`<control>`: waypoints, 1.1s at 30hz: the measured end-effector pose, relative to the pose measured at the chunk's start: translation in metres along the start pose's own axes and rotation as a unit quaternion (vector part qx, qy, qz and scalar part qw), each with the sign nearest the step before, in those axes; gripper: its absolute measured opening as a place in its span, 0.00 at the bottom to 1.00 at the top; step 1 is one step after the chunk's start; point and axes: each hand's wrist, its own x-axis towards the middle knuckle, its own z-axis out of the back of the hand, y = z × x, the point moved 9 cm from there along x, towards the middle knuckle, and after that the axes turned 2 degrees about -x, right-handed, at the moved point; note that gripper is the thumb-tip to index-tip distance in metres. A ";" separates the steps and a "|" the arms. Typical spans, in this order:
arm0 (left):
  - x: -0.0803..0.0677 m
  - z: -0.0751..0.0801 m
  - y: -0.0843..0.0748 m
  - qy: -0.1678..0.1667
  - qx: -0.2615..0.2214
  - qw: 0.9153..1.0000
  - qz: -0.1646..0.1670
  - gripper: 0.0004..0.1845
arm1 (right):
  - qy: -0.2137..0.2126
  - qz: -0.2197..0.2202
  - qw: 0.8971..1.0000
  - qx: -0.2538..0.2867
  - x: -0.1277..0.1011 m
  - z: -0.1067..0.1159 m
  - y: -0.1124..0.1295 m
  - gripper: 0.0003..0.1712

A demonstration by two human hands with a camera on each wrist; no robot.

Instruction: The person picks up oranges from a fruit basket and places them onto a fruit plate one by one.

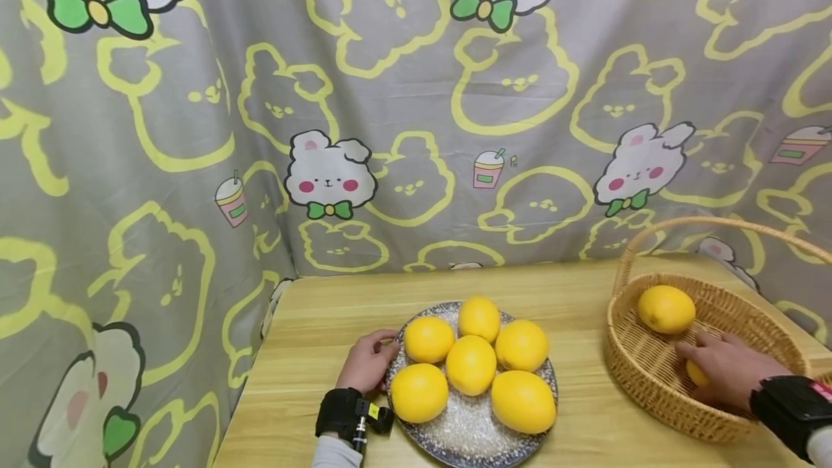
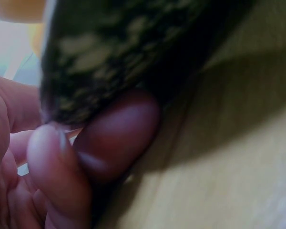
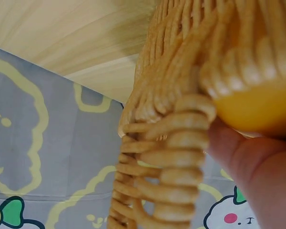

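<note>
A speckled grey plate [image 1: 471, 428] with a dark rim bears several yellow lemons [image 1: 471, 365]. At its left edge my left hand [image 1: 367, 363] grips the rim; the left wrist view shows fingertips [image 2: 121, 136] against the underside of the plate [image 2: 100, 57]. On the right, my right hand [image 1: 731, 370] reaches into a wicker basket [image 1: 650, 397] and holds a lemon [image 1: 697, 374], mostly covered by the fingers. That lemon [image 3: 262, 112] also shows behind the basket's weave in the right wrist view. Another lemon [image 1: 666, 309] lies farther back in the basket.
The basket's arched handle [image 1: 708, 221] rises over its far side. Plate and basket stand on a light wooden table [image 1: 351, 302]. A grey curtain [image 1: 403, 107] with cartoon prints hangs behind the table and along its left side.
</note>
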 end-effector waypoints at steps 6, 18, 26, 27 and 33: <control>0.000 0.000 0.000 -0.001 -0.003 1.000 0.005 0.19 | -0.016 -0.005 1.000 -0.004 -0.002 0.003 0.002 0.27; -0.001 0.000 -0.002 0.004 -0.004 1.000 -0.001 0.20 | 0.010 -0.067 0.997 0.038 -0.007 -0.004 -0.011 0.24; -0.001 0.000 -0.002 0.004 -0.004 1.000 0.001 0.20 | -0.013 -0.058 0.997 0.041 -0.009 0.000 -0.011 0.28; -0.001 0.000 -0.002 0.004 -0.004 1.000 0.001 0.20 | -0.012 -0.059 0.997 0.040 -0.009 0.001 -0.011 0.29; 0.000 0.000 -0.002 0.004 -0.004 1.000 -0.001 0.20 | -0.009 -0.056 0.998 0.036 -0.011 0.002 -0.008 0.31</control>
